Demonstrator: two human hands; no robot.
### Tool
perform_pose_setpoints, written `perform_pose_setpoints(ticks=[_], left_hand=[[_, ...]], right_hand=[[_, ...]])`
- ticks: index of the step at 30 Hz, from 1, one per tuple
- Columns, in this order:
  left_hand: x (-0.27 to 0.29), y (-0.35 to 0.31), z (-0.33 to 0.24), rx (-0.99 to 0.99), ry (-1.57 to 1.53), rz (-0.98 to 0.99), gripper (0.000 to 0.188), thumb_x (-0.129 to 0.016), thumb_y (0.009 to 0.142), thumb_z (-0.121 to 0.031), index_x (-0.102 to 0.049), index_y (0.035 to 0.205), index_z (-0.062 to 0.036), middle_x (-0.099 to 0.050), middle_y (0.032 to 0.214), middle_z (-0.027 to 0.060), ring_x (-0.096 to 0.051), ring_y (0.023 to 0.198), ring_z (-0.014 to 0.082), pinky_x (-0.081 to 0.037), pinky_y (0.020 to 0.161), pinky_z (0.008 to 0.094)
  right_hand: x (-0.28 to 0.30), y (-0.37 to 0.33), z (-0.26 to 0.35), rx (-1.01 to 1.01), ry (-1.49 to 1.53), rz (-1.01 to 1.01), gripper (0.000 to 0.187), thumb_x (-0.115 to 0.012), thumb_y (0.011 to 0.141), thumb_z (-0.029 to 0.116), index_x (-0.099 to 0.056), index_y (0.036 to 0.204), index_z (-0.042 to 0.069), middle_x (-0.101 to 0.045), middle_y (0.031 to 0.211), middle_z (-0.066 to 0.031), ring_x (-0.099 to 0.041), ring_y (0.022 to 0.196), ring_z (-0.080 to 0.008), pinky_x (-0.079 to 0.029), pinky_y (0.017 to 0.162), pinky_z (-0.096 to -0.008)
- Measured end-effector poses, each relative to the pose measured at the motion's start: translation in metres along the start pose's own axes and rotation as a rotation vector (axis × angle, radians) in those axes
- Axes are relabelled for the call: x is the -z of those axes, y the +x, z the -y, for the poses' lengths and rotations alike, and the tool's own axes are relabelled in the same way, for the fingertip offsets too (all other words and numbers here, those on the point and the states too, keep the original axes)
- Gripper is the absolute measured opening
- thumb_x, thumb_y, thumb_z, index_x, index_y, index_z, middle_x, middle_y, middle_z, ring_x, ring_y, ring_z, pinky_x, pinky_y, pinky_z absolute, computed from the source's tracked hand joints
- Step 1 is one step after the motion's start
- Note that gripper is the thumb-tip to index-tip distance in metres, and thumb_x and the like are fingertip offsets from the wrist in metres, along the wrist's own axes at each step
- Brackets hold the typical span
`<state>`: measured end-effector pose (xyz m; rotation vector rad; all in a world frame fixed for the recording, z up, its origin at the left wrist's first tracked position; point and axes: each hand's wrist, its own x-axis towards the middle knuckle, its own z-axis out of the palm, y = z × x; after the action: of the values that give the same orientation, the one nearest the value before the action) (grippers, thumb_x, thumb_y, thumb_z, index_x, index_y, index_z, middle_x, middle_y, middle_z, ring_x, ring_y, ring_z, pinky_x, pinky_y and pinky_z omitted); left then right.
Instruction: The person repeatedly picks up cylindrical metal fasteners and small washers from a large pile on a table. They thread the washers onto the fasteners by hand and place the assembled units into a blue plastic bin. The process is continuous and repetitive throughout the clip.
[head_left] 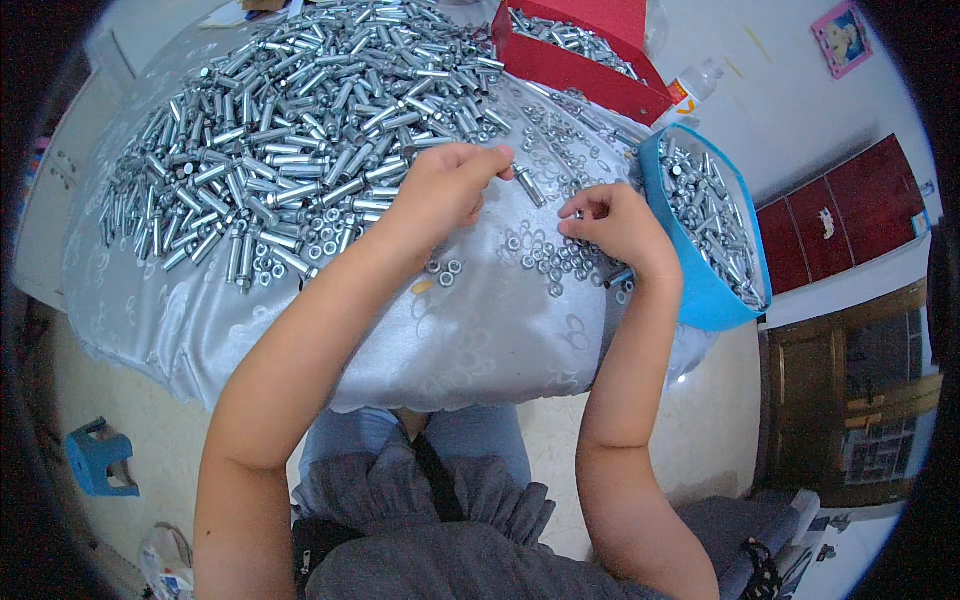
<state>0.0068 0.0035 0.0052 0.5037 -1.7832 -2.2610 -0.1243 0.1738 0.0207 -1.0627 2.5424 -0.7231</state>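
Observation:
A large heap of silver expansion bolts [310, 130] covers the left and far side of the table. My left hand [440, 195] is closed in a pinch at the heap's right edge. From its fingertips a single expansion bolt [530, 187] slants down toward the right, its near end hidden by the fingers. Facing it, my right hand [628, 228] curls thumb and forefinger together above loose nuts [555, 262]; whatever lies between those fingertips is too small to make out. A few more nuts [447, 270] lie below my left wrist.
A blue box [725, 318] full of bolts stands right of my right hand. Behind it are a red box [585, 75] with more bolts and a plastic bottle [697, 85]. Washers [565, 140] lie scattered on the silvery tablecloth [470, 350]. A blue stool [100, 460] stands on the floor at left.

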Motion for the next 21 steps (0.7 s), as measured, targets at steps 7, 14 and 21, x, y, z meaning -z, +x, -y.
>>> perform_pose_setpoints(ticks=[7,14,21], left_hand=[[0.001,0.001,0.001,-0.019,0.014,0.012,0.029,-0.054,0.081,-0.033,-0.057,0.074,-0.0049,-0.033,0.052,-0.0063,-0.031,0.043,0.0055,-0.024,0.042,0.0214],[-0.002,0.000,0.000,-0.009,0.049,0.009,0.028,-0.053,0.082,-0.032,-0.057,0.075,-0.0047,-0.035,0.052,-0.0060,-0.033,0.043,0.0052,-0.025,0.041,0.0212],[0.000,0.003,0.008,-0.006,0.074,0.052,0.027,-0.053,0.082,-0.031,-0.057,0.074,-0.0055,-0.036,0.051,-0.0057,-0.034,0.044,0.0054,-0.026,0.041,0.0209]], right_hand=[[-0.003,0.001,-0.010,-0.056,-0.069,-0.015,0.020,-0.072,0.059,0.017,-0.062,0.070,0.003,-0.055,0.058,-0.0067,-0.053,0.056,-0.0162,-0.042,0.054,-0.0283],[-0.002,-0.001,-0.005,-0.099,-0.063,0.014,0.019,-0.071,0.062,0.018,-0.061,0.066,0.002,-0.057,0.060,-0.0086,-0.052,0.055,-0.0160,-0.042,0.053,-0.0290],[-0.011,-0.002,0.018,0.193,0.360,0.102,0.015,-0.062,0.075,0.015,-0.056,0.079,0.001,-0.055,0.070,-0.0002,-0.050,0.064,-0.0075,-0.040,0.057,-0.0210]])
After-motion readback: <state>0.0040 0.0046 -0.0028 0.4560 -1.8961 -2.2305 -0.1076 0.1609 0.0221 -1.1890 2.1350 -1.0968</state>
